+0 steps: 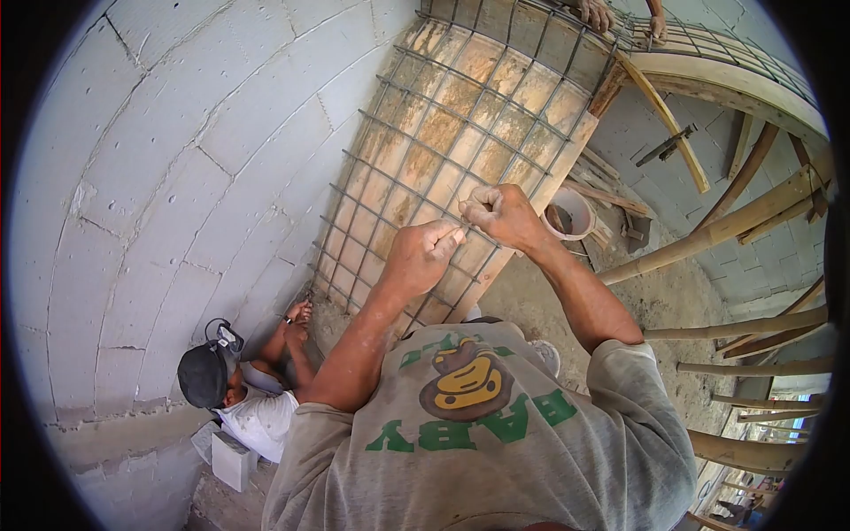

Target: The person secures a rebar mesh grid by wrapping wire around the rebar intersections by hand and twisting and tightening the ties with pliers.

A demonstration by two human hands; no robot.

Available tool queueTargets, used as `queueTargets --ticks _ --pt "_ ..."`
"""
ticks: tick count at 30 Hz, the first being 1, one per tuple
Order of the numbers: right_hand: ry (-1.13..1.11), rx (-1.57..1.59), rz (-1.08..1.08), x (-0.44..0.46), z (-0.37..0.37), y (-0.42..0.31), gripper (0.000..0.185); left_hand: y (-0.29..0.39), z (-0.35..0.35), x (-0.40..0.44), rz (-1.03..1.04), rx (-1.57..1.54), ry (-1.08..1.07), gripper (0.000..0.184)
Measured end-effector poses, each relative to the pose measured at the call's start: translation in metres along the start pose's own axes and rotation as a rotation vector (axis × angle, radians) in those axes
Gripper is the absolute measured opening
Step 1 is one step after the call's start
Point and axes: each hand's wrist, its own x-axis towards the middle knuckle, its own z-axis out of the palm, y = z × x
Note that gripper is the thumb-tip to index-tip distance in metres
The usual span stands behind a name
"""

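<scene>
Step in hand, judged: close handwork at bars of mesh (pixel 443 159). Mesh lies over boards (pixel 574 149), beside block wall (pixel 257 128). Left hand (pixel 421 257), right hand (pixel 503 215) at mesh; fingers curled closed, thumbs against forefingers; anything pinched too small to tell. Next move likely calls for steady pinch. Counted: one mesh, two own hands, one bucket (pixel 573 212), one co-worker (pixel 266 420) lower left, two other hands (pixel 598 14) at top.

The grid (pixel 446 159) is metal, apparently matt; the boards (pixel 464 134), rough wood.

A pale bucket (pixel 582 211) sits near wooden poles (pixel 699 240), a block wall (pixel 239 146) at left.
</scene>
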Motion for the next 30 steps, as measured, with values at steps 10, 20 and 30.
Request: queueTargets --ticks 10,20,30 --pt "0.008 -0.067 -0.361 -0.010 -0.006 -0.012 0.017 -0.024 -0.011 0.004 -0.104 -0.039 -0.121 0.023" --pt "-0.735 0.666 0.241 -0.010 -0.021 0.006 0.021 -0.009 -0.032 0.012 0.041 -0.043 -0.362 0.024" --pt "0.021 0.428 0.177 -0.016 0.036 -0.003 0.022 -0.033 -0.009 -0.001 -0.253 -0.166 0.258 0.031"
